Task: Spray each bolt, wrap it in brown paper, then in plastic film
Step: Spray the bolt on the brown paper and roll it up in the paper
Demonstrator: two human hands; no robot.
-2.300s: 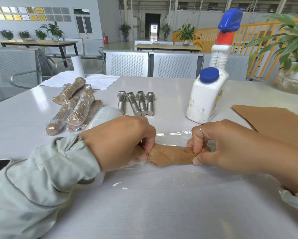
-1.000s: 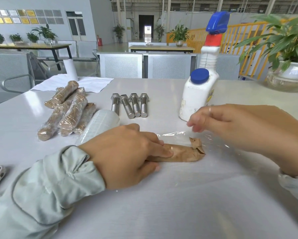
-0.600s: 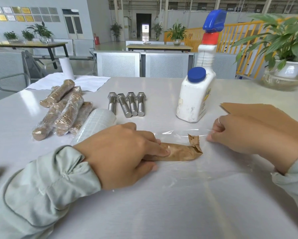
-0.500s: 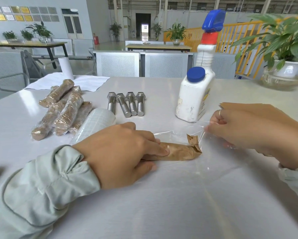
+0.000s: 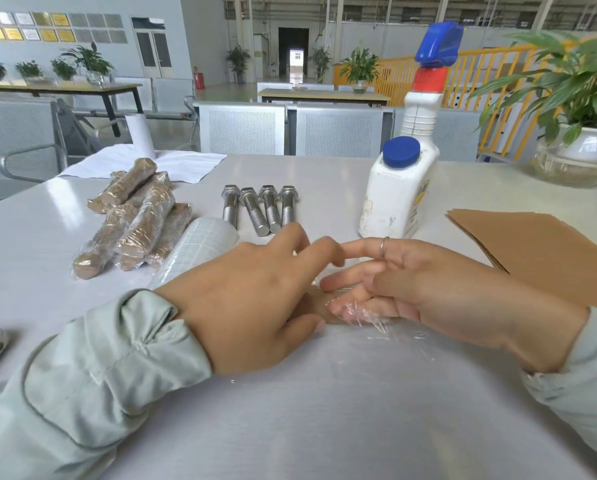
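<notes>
Lying at frame centre, the paper-wrapped bolt (image 5: pixel 324 311) is almost wholly covered by both hands. Clear film (image 5: pixel 363 315), crinkled and glossy, drapes over the right hand's (image 5: pixel 439 292) lower fingers, which curl about the film and bolt. The left hand (image 5: pixel 252 299) rests beside it, fingers extended and spread. Half a second earlier the left hand pressed the bolt flat while the right pinched the film's edge clear of it. Upper centre: four bare steel bolts (image 5: pixel 260 209); left: film-wrapped brown bundles (image 5: pixel 134 216).
</notes>
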